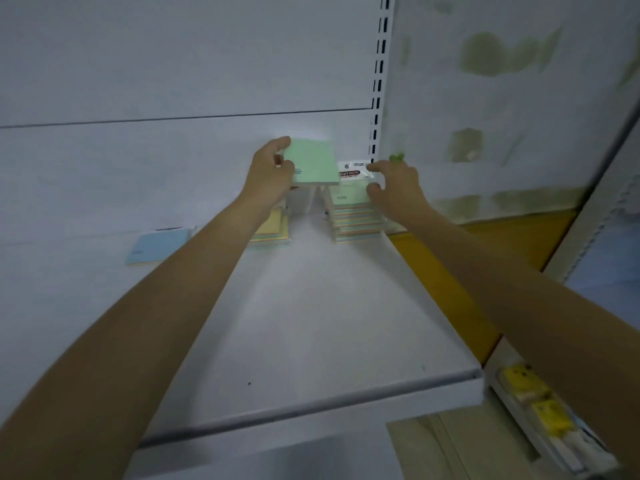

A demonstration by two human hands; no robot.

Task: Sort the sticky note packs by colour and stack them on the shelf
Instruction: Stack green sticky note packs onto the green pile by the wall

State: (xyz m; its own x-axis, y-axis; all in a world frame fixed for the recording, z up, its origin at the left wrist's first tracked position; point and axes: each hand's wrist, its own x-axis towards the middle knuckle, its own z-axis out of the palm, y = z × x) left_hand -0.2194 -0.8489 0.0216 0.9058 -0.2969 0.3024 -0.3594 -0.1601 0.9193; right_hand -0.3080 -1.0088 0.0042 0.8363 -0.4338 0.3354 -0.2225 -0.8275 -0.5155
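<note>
My left hand (273,171) grips a green sticky note pack (313,162), fingers curled round its left edge, and holds it in the air just left of and above the tall stack (355,221) of packs at the back of the white shelf (311,323). My right hand (394,183) curls thumb and fingers round the right edge of that stack's top pack (348,195). Left of the stack sits a short yellow pile (273,230), partly hidden under my forearm. Farther left of the stack a blue pack (159,245) lies flat.
</note>
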